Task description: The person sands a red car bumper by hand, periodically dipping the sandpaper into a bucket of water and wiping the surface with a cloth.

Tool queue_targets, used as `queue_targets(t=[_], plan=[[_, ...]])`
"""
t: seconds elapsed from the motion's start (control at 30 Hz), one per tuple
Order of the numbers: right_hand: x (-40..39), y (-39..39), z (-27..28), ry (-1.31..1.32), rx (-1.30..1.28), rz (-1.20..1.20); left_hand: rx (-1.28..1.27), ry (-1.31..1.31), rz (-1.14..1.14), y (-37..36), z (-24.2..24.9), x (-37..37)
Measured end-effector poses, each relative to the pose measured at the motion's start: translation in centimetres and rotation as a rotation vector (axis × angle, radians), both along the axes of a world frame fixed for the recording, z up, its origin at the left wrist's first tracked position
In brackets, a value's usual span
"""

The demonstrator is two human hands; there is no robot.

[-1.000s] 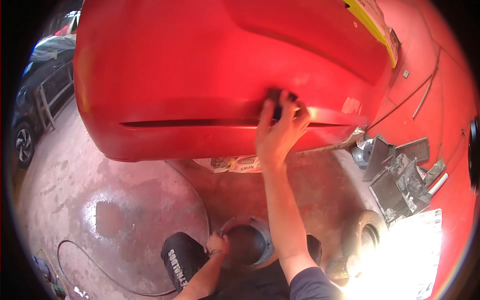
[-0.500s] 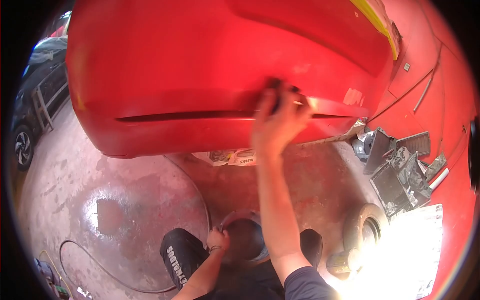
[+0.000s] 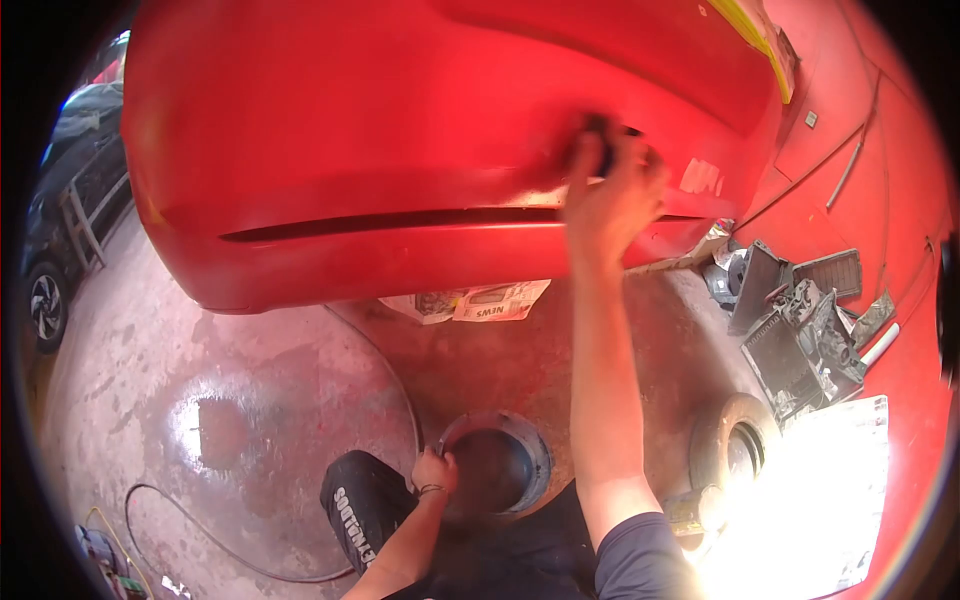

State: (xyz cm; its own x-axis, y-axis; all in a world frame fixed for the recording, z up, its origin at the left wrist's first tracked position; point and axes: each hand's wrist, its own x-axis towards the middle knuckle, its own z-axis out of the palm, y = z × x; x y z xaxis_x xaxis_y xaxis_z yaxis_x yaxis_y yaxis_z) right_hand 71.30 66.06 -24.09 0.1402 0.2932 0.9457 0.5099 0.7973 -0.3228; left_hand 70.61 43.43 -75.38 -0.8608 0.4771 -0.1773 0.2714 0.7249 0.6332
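Note:
A red car bumper (image 3: 330,130) with a long dark slot fills the upper part of the view. My right hand (image 3: 612,195) is closed round a dark block-like pad (image 3: 598,128) and holds it against the bumper above the slot's right part. The pad is blurred and partly covered by my fingers, so its exact kind does not show. Down between my knees, my left hand (image 3: 435,470) grips the rim of a round bucket (image 3: 543,465) with dark contents.
Newspaper (image 3: 500,302) hangs below the bumper. A tyre (image 3: 712,450), dark plastic parts (image 3: 790,350) and a glaring white sheet (image 3: 840,500) lie at the right by a red wall (image 3: 900,180). A hose (image 3: 230,555) crosses the floor; a dark car (image 3: 60,240) stands left.
My right hand has moved right and slightly up across the bumper with the dark pad. My left hand has stayed at the bucket rim, and more of the bucket shows.

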Motion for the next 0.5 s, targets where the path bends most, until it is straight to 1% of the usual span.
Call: queue_targets(t=[0.03, 0.07, 0.17, 0.2, 0.23, 0.3, 0.33, 0.37, 0.43, 0.47, 0.5], plan=[[0.4, 0.9, 0.5, 0.07, -0.1, -0.023, -0.003, -0.011, 0.007, -0.1, 0.5, 0.2], [-0.5, 1.2, 0.0, 0.07, -0.077, -0.107, -0.003, -0.019, 0.014, 0.0, 1.0, 0.3], [-3.2, -3.7, -1.7, -0.08, 0.215, 0.017, -0.014, 0.017, -0.016, 0.0, 0.9, 0.2], [-2.5, -4.0, -1.6, -0.133, 0.202, 0.022, -0.011, 0.018, -0.011, -0.4, 0.5, 0.4], [-1.4, -2.8, -1.6, -0.114, 0.16, -0.008, -0.001, 0.018, -0.004, -0.3, 0.4, 0.4], [1.0, 0.5, 0.1, -0.075, 0.089, -0.065, 0.019, 0.023, 0.009, 0.2, 0.3, 0.2], [1.0, 1.2, 0.7, 0.029, -0.038, -0.047, 0.02, 0.025, 0.012, 0.1, 0.3, 0.3], [0.3, 1.2, 0.2, 0.009, 0.011, -0.037, 0.024, 0.031, 0.017, 0.2, 0.3, 0.2], [-2.4, -2.4, -0.2, -0.026, 0.109, -0.018, 0.012, 0.028, 0.012, 0.2, 0.7, 0.2], [-3.5, -4.5, -0.9, -0.082, 0.144, 0.083, 0.005, 0.028, 0.01, 0.2, 0.7, 0.2], [-2.8, -3.9, -1.1, -0.108, 0.162, 0.047, 0.004, 0.024, 0.008, -0.1, 0.5, 0.3]])
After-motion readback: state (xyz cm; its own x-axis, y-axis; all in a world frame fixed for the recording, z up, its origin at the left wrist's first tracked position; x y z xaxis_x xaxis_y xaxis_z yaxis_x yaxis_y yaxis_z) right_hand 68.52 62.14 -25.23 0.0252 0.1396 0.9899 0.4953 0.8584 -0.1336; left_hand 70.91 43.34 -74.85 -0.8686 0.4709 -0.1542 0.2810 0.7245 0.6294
